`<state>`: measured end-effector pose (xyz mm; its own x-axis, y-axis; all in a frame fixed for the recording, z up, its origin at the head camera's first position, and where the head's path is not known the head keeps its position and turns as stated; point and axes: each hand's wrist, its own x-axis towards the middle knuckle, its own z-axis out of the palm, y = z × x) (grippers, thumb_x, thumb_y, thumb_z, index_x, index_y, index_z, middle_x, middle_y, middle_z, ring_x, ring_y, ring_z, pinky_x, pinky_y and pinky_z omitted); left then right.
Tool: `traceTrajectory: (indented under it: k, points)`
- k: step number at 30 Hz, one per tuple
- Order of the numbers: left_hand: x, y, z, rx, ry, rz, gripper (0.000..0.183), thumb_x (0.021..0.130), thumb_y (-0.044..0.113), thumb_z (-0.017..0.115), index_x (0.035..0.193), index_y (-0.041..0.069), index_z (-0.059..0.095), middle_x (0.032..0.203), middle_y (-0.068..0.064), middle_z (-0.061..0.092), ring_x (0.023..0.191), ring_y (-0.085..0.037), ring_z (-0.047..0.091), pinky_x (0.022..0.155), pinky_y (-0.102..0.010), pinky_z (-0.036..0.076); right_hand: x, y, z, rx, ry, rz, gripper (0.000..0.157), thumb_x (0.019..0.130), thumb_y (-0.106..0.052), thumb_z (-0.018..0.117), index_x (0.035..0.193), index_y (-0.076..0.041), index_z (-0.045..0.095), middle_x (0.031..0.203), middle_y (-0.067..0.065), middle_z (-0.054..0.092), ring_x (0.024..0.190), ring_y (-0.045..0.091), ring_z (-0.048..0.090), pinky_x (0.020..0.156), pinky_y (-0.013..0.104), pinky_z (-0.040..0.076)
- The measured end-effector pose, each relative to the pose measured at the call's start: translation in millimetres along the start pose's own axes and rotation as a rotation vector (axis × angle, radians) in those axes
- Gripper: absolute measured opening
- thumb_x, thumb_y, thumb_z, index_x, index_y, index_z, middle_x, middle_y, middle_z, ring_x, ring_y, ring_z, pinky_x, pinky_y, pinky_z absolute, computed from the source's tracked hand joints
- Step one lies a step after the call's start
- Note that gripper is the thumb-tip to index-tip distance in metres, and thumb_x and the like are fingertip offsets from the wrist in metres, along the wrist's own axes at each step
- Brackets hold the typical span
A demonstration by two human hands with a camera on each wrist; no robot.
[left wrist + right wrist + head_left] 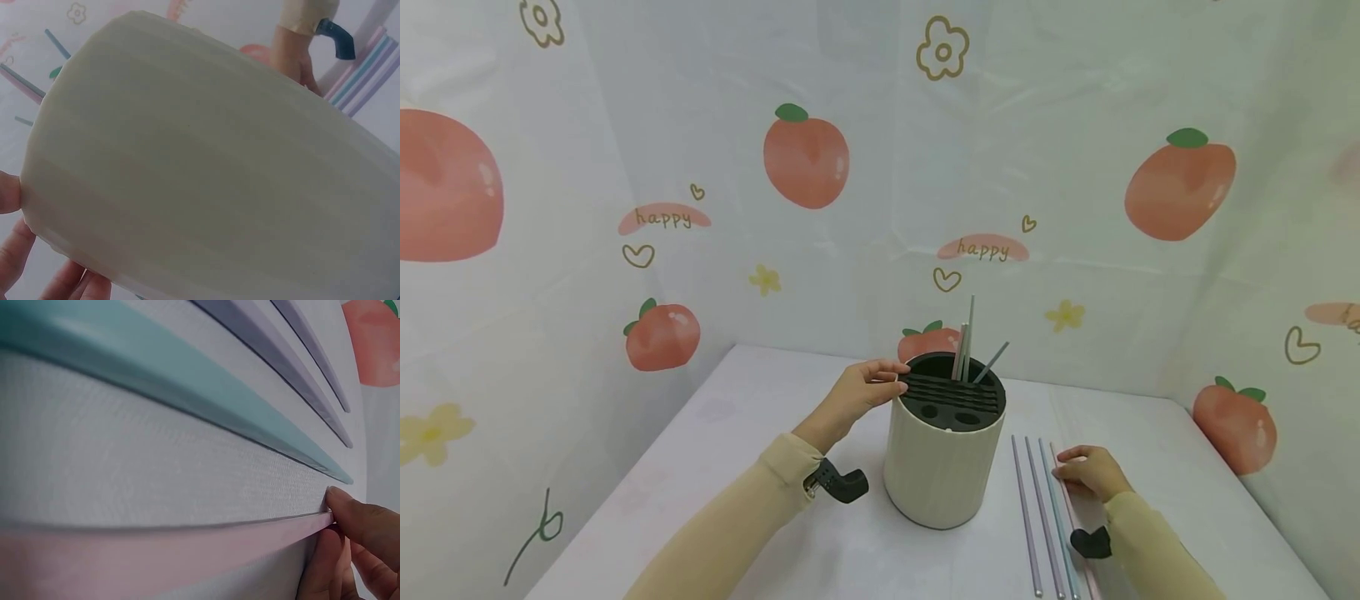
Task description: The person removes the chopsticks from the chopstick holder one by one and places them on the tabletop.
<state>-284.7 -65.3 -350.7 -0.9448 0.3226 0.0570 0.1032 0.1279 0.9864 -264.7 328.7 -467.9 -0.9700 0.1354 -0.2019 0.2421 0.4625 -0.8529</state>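
Note:
A cream utensil holder (942, 467) with a black slotted top (955, 398) stands upright on the table. My left hand (861, 392) holds its rim at the left, with thumb and fingers at the edge in the left wrist view. Several thin sticks (964, 350) rise from the holder's rear opening. Right of the holder, my right hand (1093, 472) pinches the far end of a pink chopstick (187, 557) between thumb and finger; its length lies along the table. Beside it lie a teal chopstick (1057, 517) and two purple chopsticks (1026, 517), roughly parallel.
The white tabletop (760, 533) carries the holder near its middle. Behind and at the sides hangs a pale cloth (865, 275) printed with peaches, flowers and words. A black wrist camera (842, 483) on my left sleeve hangs beside the holder.

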Motion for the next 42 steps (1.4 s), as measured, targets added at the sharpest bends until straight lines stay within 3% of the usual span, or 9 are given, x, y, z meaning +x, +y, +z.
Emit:
traceTrajectory:
  k: [8, 13, 17, 22, 24, 29, 34, 42]
  points:
    - [-1.0, -0.5, 0.8, 0.0, 0.001, 0.0, 0.031, 0.09, 0.015, 0.066, 0.12, 0.009, 0.065, 0.128, -0.013, 0.055, 0.123, -0.026, 0.05, 0.104, -0.043, 0.046, 3, 3, -8.4, 0.005, -0.051, 0.034, 0.037, 0.085, -0.009, 0.072, 0.11, 0.014, 0.057, 0.077, 0.002, 0.064, 0.066, 0.012, 0.06, 0.061, 0.023, 0.056]
    - [-1.0, -0.4, 0.2, -0.006, 0.003, -0.002, 0.031, 0.09, 0.015, 0.066, 0.12, 0.009, 0.065, 0.128, -0.013, 0.055, 0.122, -0.026, 0.05, 0.104, -0.042, 0.046, 0, -11, -20.7, 0.101, -0.108, 0.008, 0.047, 0.092, -0.014, 0.066, 0.123, 0.017, 0.049, 0.089, 0.002, 0.067, 0.075, 0.012, 0.063, 0.069, 0.025, 0.058]
    - [-1.3, -0.2, -0.2, -0.01, 0.004, -0.002, 0.031, 0.09, 0.014, 0.066, 0.121, 0.009, 0.065, 0.127, -0.013, 0.055, 0.122, -0.026, 0.05, 0.104, -0.043, 0.046, -5, -38, -27.9, 0.211, -0.127, -0.116, 0.055, 0.096, -0.02, 0.062, 0.134, 0.014, 0.042, 0.104, -0.004, 0.064, 0.088, 0.006, 0.064, 0.081, 0.026, 0.057]
    - [-1.4, -0.1, -0.6, 0.001, 0.013, 0.011, 0.031, 0.089, 0.014, 0.067, 0.12, 0.009, 0.066, 0.127, -0.013, 0.056, 0.121, -0.026, 0.051, 0.104, -0.044, 0.046, -14, -81, -26.4, 0.414, -0.161, -0.393, 0.023, 0.099, -0.014, 0.055, 0.122, -0.011, 0.057, 0.104, -0.009, 0.06, 0.093, 0.004, 0.063, 0.085, 0.022, 0.056]
    - [-1.5, 0.3, -0.4, 0.005, 0.013, 0.011, 0.031, 0.089, 0.015, 0.067, 0.12, 0.01, 0.066, 0.127, -0.012, 0.057, 0.121, -0.025, 0.051, 0.103, -0.044, 0.046, -20, -98, -22.6, 0.518, -0.179, -0.508, 0.02, 0.099, -0.006, 0.052, 0.115, -0.016, 0.06, 0.104, -0.007, 0.061, 0.094, 0.006, 0.064, 0.085, 0.022, 0.055]
    - [-1.6, 0.5, 0.1, -0.003, 0.01, 0.003, 0.031, 0.089, 0.014, 0.067, 0.12, 0.01, 0.066, 0.127, -0.013, 0.056, 0.122, -0.026, 0.05, 0.103, -0.043, 0.046, -37, -141, -8.3, 0.664, -0.151, -0.71, 0.026, 0.097, 0.004, 0.05, 0.113, -0.013, 0.062, 0.103, -0.001, 0.063, 0.095, 0.009, 0.065, 0.088, 0.024, 0.055]
    - [-0.5, -0.4, -0.1, -0.008, 0.007, 0.004, 0.031, 0.089, 0.013, 0.066, 0.12, 0.008, 0.066, 0.127, -0.014, 0.056, 0.122, -0.026, 0.05, 0.103, -0.042, 0.047, -47, -169, 6.4, 0.752, -0.152, -0.812, 0.029, 0.094, 0.011, 0.051, 0.11, -0.009, 0.065, 0.099, 0.002, 0.064, 0.094, 0.013, 0.066, 0.088, 0.027, 0.055]
    - [-0.2, -1.0, 0.6, -0.024, 0.003, 0.001, 0.032, 0.09, 0.012, 0.066, 0.122, 0.006, 0.065, 0.129, -0.015, 0.054, 0.122, -0.027, 0.05, 0.103, -0.04, 0.047, -45, -178, 26.2, 0.675, -0.209, -0.843, 0.033, 0.092, 0.012, 0.053, 0.109, -0.013, 0.066, 0.1, -0.001, 0.066, 0.096, 0.011, 0.066, 0.09, 0.025, 0.054]
